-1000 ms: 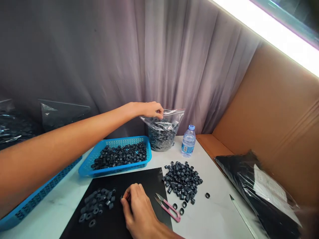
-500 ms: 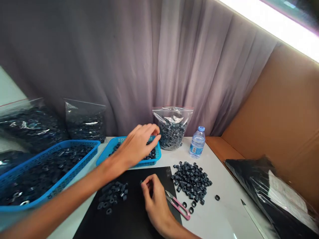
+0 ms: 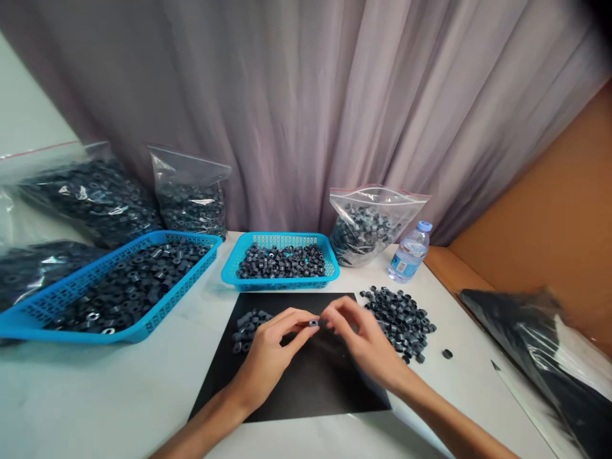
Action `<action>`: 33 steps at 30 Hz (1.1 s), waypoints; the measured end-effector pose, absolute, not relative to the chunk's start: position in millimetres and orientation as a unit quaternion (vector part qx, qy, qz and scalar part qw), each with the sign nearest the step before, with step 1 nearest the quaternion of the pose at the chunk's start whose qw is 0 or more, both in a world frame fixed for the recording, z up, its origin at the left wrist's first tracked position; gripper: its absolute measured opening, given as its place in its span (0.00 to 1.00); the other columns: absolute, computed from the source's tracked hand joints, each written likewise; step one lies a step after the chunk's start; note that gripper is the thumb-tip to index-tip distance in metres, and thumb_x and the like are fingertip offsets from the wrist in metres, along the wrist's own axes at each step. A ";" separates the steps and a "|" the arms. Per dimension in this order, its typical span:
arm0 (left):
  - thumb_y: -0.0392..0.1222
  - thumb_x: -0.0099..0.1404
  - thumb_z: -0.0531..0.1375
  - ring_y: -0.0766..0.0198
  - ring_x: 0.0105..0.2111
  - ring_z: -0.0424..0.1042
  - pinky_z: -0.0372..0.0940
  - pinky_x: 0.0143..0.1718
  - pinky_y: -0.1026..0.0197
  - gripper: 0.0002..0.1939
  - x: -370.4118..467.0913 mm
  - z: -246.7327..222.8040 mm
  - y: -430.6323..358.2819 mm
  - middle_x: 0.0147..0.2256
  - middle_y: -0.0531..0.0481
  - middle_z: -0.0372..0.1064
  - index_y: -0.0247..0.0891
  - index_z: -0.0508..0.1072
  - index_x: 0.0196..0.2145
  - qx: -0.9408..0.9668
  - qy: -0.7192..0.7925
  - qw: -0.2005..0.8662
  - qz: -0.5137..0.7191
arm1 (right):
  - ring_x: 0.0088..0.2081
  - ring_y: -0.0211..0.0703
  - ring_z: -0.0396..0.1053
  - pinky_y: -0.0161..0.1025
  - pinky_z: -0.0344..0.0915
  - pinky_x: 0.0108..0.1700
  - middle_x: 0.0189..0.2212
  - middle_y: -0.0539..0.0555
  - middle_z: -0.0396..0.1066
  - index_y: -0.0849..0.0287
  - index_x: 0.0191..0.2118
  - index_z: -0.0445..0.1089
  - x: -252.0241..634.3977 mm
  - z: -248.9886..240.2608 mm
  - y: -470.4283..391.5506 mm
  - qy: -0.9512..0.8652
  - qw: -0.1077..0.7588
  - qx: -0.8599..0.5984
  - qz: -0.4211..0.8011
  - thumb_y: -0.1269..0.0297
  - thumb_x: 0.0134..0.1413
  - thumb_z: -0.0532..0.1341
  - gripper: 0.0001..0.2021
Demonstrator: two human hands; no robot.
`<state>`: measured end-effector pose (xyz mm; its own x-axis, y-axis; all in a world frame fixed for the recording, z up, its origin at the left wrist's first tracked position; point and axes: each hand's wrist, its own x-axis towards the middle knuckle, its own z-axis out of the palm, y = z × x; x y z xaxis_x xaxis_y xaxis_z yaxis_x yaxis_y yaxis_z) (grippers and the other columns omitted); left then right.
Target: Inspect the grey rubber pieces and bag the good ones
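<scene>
two hands work above the black mat, near the middle of the frame. the left hand is almost closed, with a small ring pinched between its thumb and finger. the right hand has its fingertips closed on a dark piece, just beside this ring; the piece is a little blurred. behind the mat, the small blue basket has many short dark rings, spread over its bottom. the long blue basket, at the left, is also full of such rings. the clear zip bag, right of the small basket, stands and leans slightly, with grey rings inside. more bags of dark pieces are at the left edge and behind the long basket. one heap of rings lies on the mat, partly behind the left hand; a bigger pile is at the right, near a water bottle. a single ring lies apart. all this is on a white tabletop. a grey curtain hangs behind, and brown cardboard stands at the right, above a dark bundle in plastic.
</scene>
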<state>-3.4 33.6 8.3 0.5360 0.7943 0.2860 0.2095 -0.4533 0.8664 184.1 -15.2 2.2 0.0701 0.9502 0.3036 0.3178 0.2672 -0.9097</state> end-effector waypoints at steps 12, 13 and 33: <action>0.46 0.64 0.63 0.60 0.37 0.80 0.76 0.45 0.57 0.09 -6.9 -1.3 26.1 0.38 0.53 0.80 0.46 0.80 0.42 0.726 0.360 0.462 0.361 | 0.49 0.56 0.65 0.58 0.59 0.54 0.48 0.61 0.70 0.55 0.49 0.67 306.8 20.7 118.6 -0.637 0.462 -0.612 -0.077 0.59 0.60 0.56 0.14; 0.45 0.63 0.63 0.59 0.37 0.81 0.76 0.46 0.56 0.10 -6.0 -2.9 25.4 0.37 0.53 0.80 0.45 0.80 0.42 0.721 0.361 0.474 0.355 | 0.50 0.55 0.65 0.56 0.59 0.55 0.49 0.61 0.70 0.56 0.49 0.67 312.6 20.7 126.2 -0.640 0.461 -0.610 -0.078 0.60 0.60 0.56 0.14; 0.44 0.67 0.63 0.58 0.43 0.78 0.70 0.48 0.58 0.18 -2.7 -3.8 6.3 0.44 0.41 0.79 0.34 0.75 0.51 0.564 0.306 0.731 0.233 | 0.55 0.58 0.62 0.57 0.59 0.57 0.54 0.61 0.69 0.55 0.53 0.68 359.2 27.5 180.9 -0.675 0.384 -0.623 -0.086 0.56 0.57 0.59 0.19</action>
